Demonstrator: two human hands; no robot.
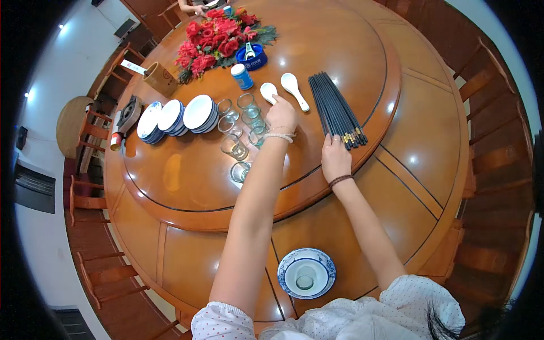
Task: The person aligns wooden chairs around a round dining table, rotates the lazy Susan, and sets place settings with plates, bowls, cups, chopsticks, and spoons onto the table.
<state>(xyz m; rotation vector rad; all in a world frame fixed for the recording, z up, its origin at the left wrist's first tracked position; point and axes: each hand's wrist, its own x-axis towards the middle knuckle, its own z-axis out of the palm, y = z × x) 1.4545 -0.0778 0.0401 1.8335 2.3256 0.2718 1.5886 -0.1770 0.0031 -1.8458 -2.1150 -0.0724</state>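
My left hand (281,116) reaches over the turntable, fingers pinched on the handle end of a white soup spoon (268,90). A second white spoon (290,85) lies just to its right. My right hand (336,158) is at the near left end of a fanned row of black chopsticks (334,107) with gold-banded ends. Its fingers close on the ends of the leftmost ones; how many is hidden. Several clear glasses (231,145) stand left of my left forearm. In front of me a small glass (304,280) stands in a blue-and-white bowl and plate (286,289).
Stacks of small plates (198,113) stand at the turntable's left. Behind are a blue-labelled container (241,77), a dark blue ashtray (255,59), red flowers (218,39) and a wooden holder (160,79). Another person's hand (198,10) shows at the far edge. Chairs (107,277) ring the table.
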